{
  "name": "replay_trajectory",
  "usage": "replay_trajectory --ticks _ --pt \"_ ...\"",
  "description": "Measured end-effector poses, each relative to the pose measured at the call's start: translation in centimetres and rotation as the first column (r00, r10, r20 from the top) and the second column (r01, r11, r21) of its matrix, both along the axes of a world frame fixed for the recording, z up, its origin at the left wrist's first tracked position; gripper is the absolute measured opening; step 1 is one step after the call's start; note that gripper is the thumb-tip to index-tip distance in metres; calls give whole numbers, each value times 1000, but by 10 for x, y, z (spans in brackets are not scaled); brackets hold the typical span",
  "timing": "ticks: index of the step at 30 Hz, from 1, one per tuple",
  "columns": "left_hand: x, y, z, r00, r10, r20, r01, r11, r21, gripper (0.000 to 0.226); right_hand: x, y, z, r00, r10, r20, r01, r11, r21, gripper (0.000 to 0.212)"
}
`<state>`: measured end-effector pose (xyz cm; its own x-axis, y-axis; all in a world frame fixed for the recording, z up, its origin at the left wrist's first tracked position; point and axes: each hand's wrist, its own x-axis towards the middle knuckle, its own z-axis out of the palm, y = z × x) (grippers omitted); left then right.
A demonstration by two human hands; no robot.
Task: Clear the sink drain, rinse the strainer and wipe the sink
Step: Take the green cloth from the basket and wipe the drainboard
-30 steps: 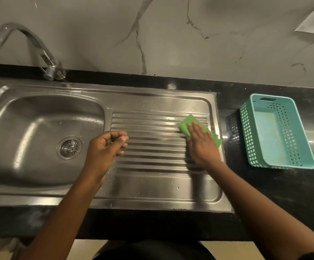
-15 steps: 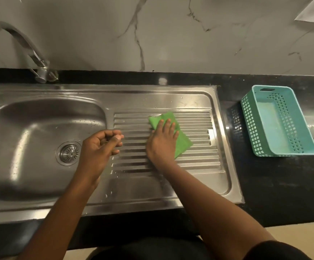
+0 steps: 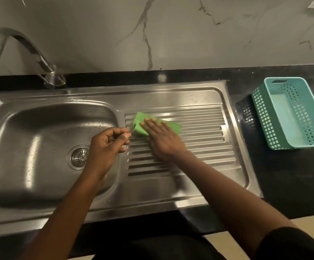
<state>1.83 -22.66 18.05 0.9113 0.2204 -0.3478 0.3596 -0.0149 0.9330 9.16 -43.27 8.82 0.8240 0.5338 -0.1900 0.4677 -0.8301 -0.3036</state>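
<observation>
A steel sink [image 3: 40, 184] fills the left, with its round strainer [image 3: 80, 157] seated in the drain. To the right is the ribbed drainboard [image 3: 199, 147]. My right hand [image 3: 162, 140] lies flat on a green cloth [image 3: 140, 123] at the drainboard's upper left corner, pressing it down. My left hand [image 3: 107, 144] hovers over the basin's right edge, its fingers curled loosely with nothing visible in them. The hand covers part of the strainer's right rim.
A curved steel tap [image 3: 21, 51] rises at the back left. A teal plastic basket [image 3: 293, 113] stands on the black countertop [image 3: 283, 184] to the right. A marble wall [image 3: 171, 34] runs behind the sink.
My right hand slid the green cloth leftward across the drainboard, from its right side to its left edge. My left hand stayed curled in about the same place.
</observation>
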Motion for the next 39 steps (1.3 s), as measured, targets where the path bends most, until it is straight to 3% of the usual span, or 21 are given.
replay_trajectory --ticks 10,13,16,18,22,27,30,33,35,39 --pt "1 5 -5 999 -42 0 42 999 -16 15 25 -155 9 890 -456 -5 454 889 -59 60" --pt "2 9 -5 999 -34 -2 34 999 -29 16 37 -155 10 781 -625 -18 623 780 -52 62" --pt "5 10 -4 1000 -26 3 26 998 -51 15 40 -100 9 624 -781 -29 780 625 -35 63" --pt "7 13 -2 999 -32 10 32 998 -49 16 34 -49 7 641 -767 -16 766 641 -40 65" --pt "7 20 4 999 -17 35 19 999 -50 15 16 42 7 770 -636 -47 634 772 -50 69" --pt "7 27 9 999 14 50 -12 999 -39 17 0 121 7 960 -253 -121 246 967 -70 79" --pt "5 28 9 998 17 56 -16 1000 -7 16 -1 130 8 991 -73 -108 66 995 -72 82" --pt "5 28 7 998 29 50 -28 999 -20 14 10 86 8 996 79 -38 -78 997 21 69" --pt "4 28 5 999 22 42 -21 999 -28 14 21 46 8 999 49 -11 -48 999 18 62" --pt "4 24 2 999 14 29 -13 999 -44 13 38 -57 7 967 -253 17 253 967 -32 58"
